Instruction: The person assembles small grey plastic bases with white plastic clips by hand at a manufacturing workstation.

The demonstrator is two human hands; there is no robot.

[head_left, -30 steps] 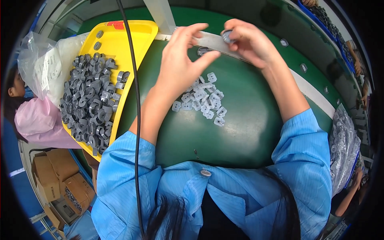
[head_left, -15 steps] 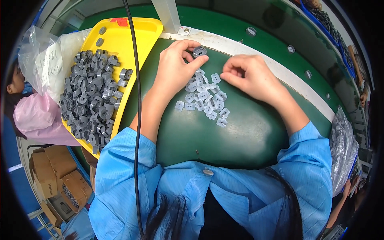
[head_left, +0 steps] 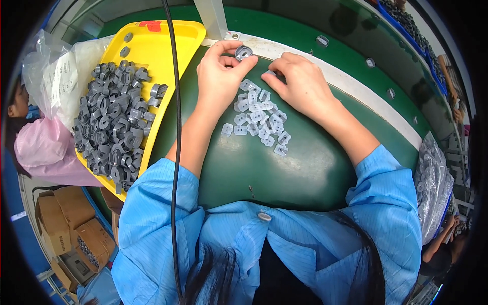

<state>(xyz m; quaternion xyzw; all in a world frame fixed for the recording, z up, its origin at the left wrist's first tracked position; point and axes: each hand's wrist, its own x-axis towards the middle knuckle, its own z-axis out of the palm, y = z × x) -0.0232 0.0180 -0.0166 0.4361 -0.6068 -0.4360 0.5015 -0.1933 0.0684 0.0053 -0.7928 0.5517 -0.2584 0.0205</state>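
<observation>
Between thumb and fingertips, my left hand [head_left: 219, 76] grips a dark grey oval plastic housing [head_left: 244, 53], its hollow side facing up toward me. Just to the right, my right hand [head_left: 300, 84] is closed in a pinch. A sliver of a small translucent plastic piece [head_left: 270, 73] shows at its fingertips, mostly covered by them. The two hands are close but apart. Below them a loose pile of similar translucent plastic pieces [head_left: 254, 116], each with small holes, lies on the green work surface [head_left: 305, 173].
A yellow tray [head_left: 185, 38] heaped with grey housings [head_left: 114, 117] stands at the left. A black cable [head_left: 177, 152] hangs across the view in front of it. Beyond the white edge strip, a green conveyor [head_left: 351, 56] carries a few spaced parts. Plastic bags [head_left: 432, 188] lie at the right.
My right hand has moved left and away from me, close to the housing. My left hand has shifted slightly left and tilted the housing so its hollow side shows.
</observation>
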